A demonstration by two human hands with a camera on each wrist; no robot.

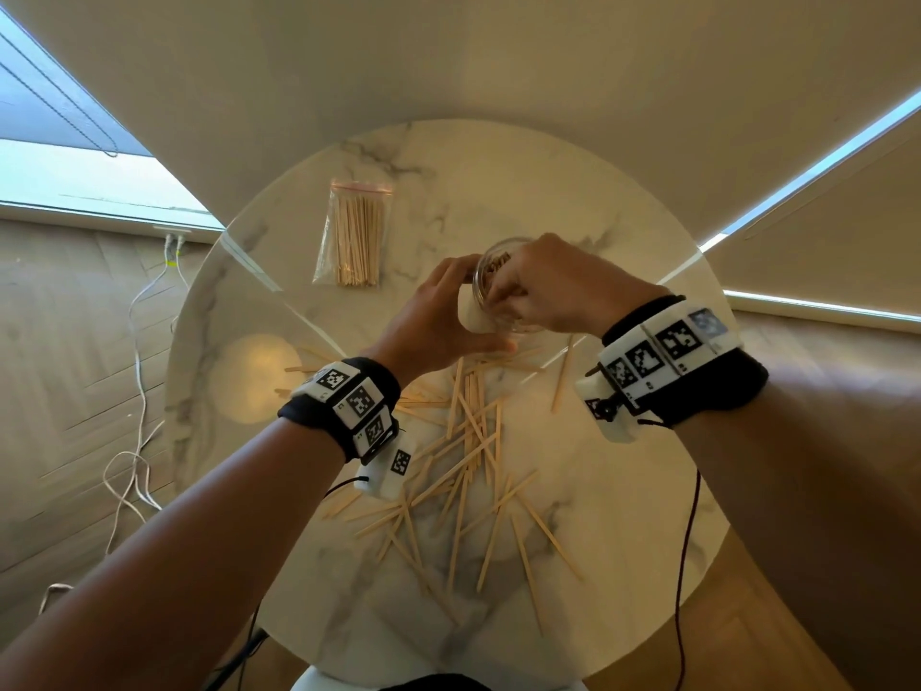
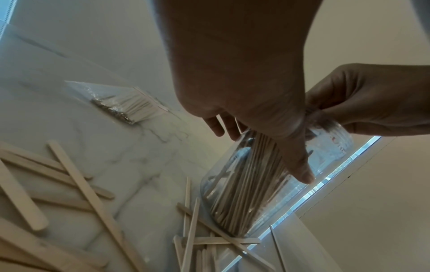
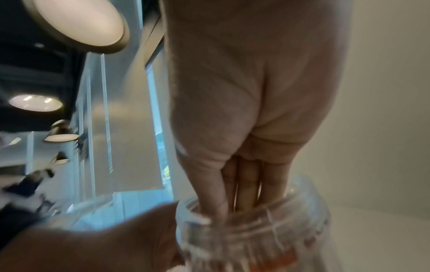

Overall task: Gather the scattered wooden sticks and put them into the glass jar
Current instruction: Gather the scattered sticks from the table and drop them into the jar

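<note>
One jar, one bag, two hands, and loose sticks past counting.

One glass jar sits at centre frame, packed with a bundle of sticks too tight to count. One clear bag, upper left of centre, holds another uncountable bunch. Loose sticks sprawl across the lower middle of the one round marble table, several dozen by the look of it, crossing and overlapping. Two hands are in view, left hand and right hand, with two marker wristbands.
</note>
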